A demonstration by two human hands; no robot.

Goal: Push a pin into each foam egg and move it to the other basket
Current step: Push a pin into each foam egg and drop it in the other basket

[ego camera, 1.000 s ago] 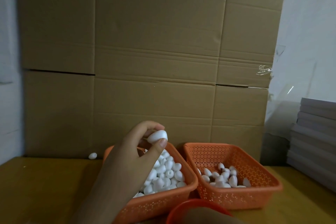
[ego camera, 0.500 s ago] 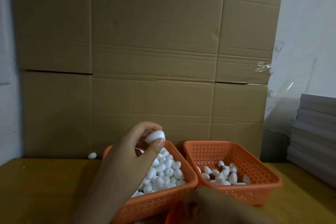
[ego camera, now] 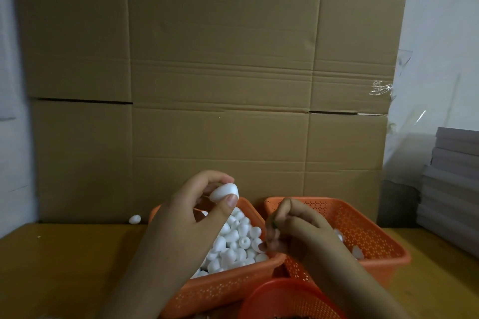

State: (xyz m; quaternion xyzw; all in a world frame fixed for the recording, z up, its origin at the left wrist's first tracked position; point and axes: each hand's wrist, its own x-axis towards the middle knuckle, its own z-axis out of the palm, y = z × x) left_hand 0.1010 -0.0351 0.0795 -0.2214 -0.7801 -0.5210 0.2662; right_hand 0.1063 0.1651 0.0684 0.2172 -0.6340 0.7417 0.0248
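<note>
Since the earlier frame, the right hand (ego camera: 298, 225) has risen into view between the two baskets, its fingers curled in a narrow grip on something small and dark; whether that is a pin cannot be told. Left hand (ego camera: 197, 210) pinches a foam egg (ego camera: 224, 191) between thumb and fingers above the left basket (ego camera: 228, 285), which is full of eggs. Right basket (ego camera: 368, 238) holds a few. One stray egg (ego camera: 135, 219) lies at the counter's (ego camera: 64, 267) back edge.
</note>
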